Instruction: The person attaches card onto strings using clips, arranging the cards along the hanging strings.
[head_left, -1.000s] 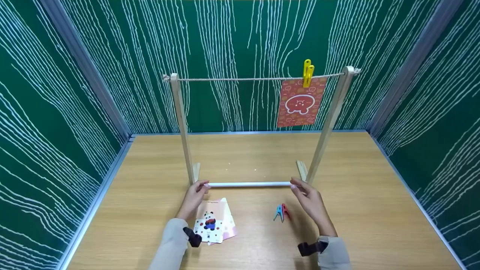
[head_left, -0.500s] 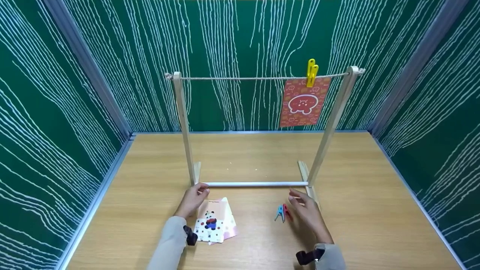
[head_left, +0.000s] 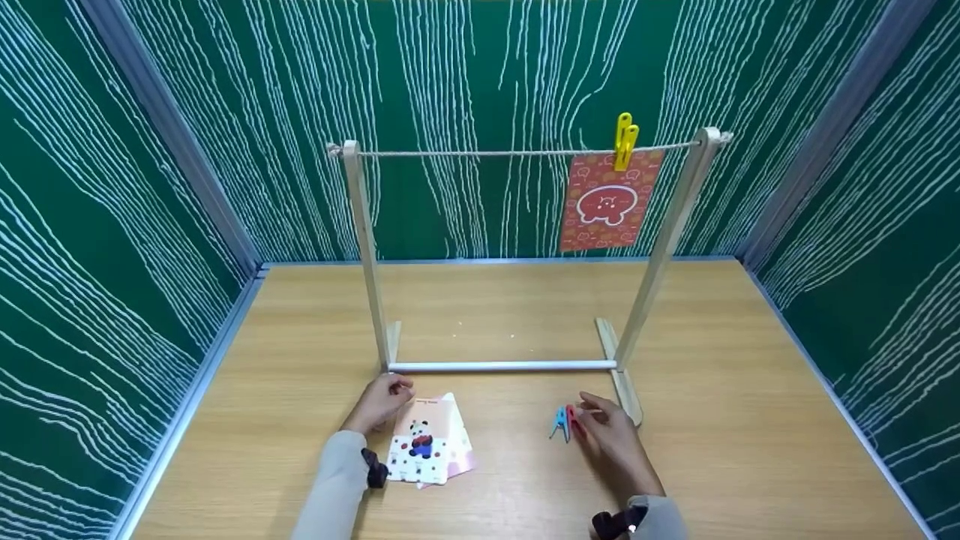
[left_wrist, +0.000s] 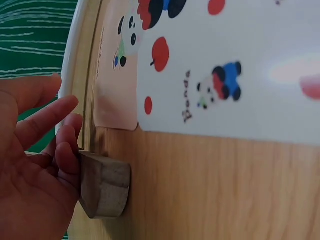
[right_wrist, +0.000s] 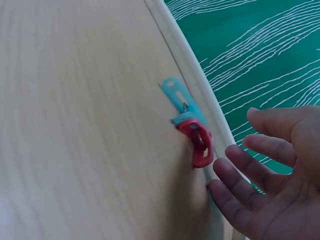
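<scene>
My right hand (head_left: pixel 613 439) is beside a red clothespin (head_left: pixel 574 421) and a blue clothespin (head_left: pixel 559 423) that lie together on the table. In the right wrist view its fingers are spread and relaxed, near the red one. At the left, my left hand (head_left: pixel 381 401) is loosely bent by the rack's left foot (left_wrist: pixel 107 185), its lower fingers right at the wood and nothing held. Just beside it lies a panda card (head_left: pixel 420 465) on top of another pinkish card (head_left: pixel 459 457).
A wooden rack with a white crossbar (head_left: pixel 502 366) stands ahead, a rope (head_left: pixel 465 154) strung between its posts. A red card (head_left: pixel 600 232) hangs at the rope's right, held by a yellow clothespin (head_left: pixel 625 146). Green white-lined walls (head_left: pixel 480 210) enclose the table (head_left: pixel 517 300).
Both hands have let go of the white crossbar. My right hand has come down toward the clothespins, and the left has drawn back slightly toward me.
</scene>
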